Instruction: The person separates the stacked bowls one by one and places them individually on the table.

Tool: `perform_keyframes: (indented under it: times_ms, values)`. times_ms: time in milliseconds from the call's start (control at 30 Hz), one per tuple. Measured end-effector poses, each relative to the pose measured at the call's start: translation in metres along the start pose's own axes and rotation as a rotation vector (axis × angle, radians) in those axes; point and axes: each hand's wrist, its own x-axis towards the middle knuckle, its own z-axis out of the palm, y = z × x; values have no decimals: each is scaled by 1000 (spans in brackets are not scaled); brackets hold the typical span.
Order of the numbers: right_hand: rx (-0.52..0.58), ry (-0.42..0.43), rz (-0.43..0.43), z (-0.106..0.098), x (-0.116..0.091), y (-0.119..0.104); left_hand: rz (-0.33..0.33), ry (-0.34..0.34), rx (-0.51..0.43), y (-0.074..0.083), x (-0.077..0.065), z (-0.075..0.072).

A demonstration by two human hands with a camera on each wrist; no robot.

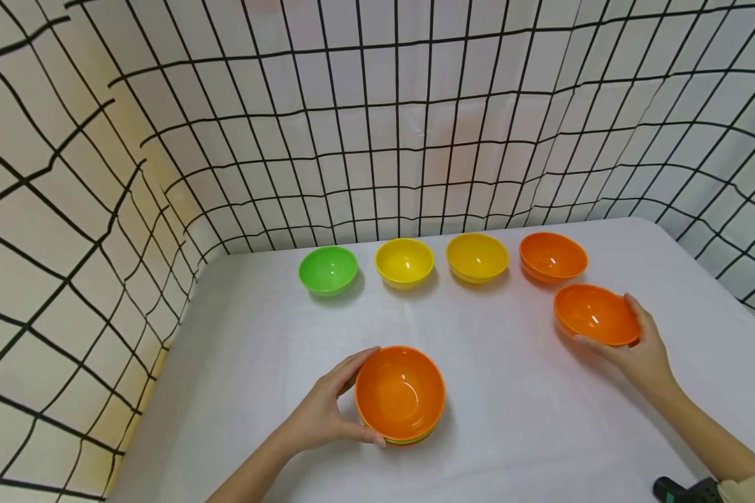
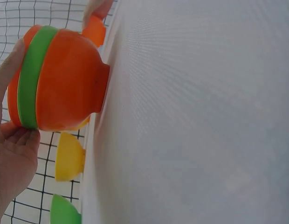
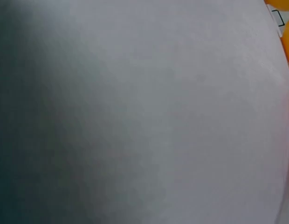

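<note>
In the head view, the left hand (image 1: 327, 405) grips the side of a bowl stack (image 1: 400, 393) at front centre; the right hand (image 1: 644, 349) grasps a loose orange bowl (image 1: 594, 314) at right, near the rear orange bowl (image 1: 552, 257), which a careless push could knock.

In the left wrist view, the hold sits high, around the green bowl (image 2: 32, 79) and top rim, so uneven pressure could tip the stack.

The right wrist view shows mostly white cloth (image 3: 182, 116); its grip cannot be told there.

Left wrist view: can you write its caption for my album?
A left hand grips a stack of bowls: orange, green, orange.
</note>
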Motion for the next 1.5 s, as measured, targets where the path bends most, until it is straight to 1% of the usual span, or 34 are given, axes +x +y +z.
perform_keyframes:
  times_ms: [233, 400, 500, 633, 700, 767, 967, 1067, 1133, 1333, 1400, 1500]
  values:
    - [-25, -17, 6, 0, 7, 5, 24, 3, 25, 1, 0, 0]
    - [-51, -35, 23, 1, 10, 5, 12, 3, 14, 1, 0, 0]
    - [-83, -37, 18, 1, 11, 5, 10, 6, 15, -3, 0, 1]
    - [-118, -45, 7, 1, 12, 3, 3, 13, 33, -14, 1, 3]
    - [-130, -50, 10, 1, 12, 2, -1, 14, 33, -16, 1, 3]
    - [-137, -58, 14, 1, 12, 1, -7, 13, 23, -14, 1, 3]
    - [-159, -76, 34, 1, 10, 1, -5, 1, 3, 2, -1, 0]
    - [-158, -85, 28, -1, 10, 0, -7, -1, 10, 3, -1, -1]
    - [-149, -94, 17, -4, 10, -1, -9, 1, 10, 0, -1, -1]
    - [-116, -112, -13, -11, 5, -3, -13, 0, 28, -24, -1, 3]
    - [-112, -99, -27, -12, 3, -4, -11, -3, 31, -27, -1, 3]
    - [-112, -55, -59, -10, 1, -11, -7, -1, 33, -27, -1, 3]
